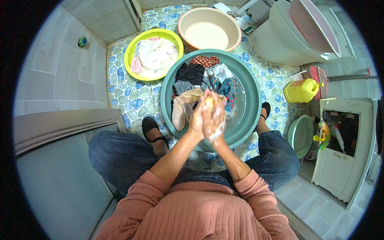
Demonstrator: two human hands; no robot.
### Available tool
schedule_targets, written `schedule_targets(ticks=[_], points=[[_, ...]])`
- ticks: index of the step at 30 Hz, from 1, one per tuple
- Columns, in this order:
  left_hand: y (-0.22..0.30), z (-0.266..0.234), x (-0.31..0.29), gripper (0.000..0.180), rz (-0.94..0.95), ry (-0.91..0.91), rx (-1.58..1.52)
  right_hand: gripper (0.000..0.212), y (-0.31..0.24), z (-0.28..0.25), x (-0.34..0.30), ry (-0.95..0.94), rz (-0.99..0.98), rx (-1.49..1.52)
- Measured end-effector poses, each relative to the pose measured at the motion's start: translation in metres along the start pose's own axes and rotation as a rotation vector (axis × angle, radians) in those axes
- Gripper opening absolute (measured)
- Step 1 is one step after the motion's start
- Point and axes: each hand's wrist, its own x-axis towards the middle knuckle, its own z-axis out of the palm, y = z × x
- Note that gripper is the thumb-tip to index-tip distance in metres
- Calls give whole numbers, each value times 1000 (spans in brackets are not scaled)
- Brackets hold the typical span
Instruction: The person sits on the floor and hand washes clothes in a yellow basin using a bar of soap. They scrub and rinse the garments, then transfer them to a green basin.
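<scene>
My two hands are pressed together over the near part of a large teal tub. Between the palms is a yellow bar of soap, partly hidden by the fingers. White lather coats my right hand, while my left hand lies against it from the left. Just below them a beige garment is heaped in the tub. Beyond it lie a black garment, a striped cloth, a rust-coloured checked cloth and a blue patterned garment. Water shows at the tub's right side.
A lime-green basin with pale laundry stands at the far left, beside a cream basin. At right are a toilet-like white fixture, a yellow jug, a green basin and a white cabinet. My feet flank the tub.
</scene>
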Motion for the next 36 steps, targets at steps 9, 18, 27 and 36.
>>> schedule_targets(ticks=[9, 18, 27, 36], points=[[-16, 10, -8, 55, -25, -21, 225, 47, 50, -4, 22, 10, 469, 456], [-6, 8, -5, 56, 20, 5, 228, 47, 25, -2, 7, 21, 176, 57], [-9, 14, -7, 47, 75, 56, 205, 28, 81, 7, 4, 158, 782, 1014], [8, 28, -4, 52, 188, -383, 1146, 47, 44, -36, -39, -46, 1110, 1560]])
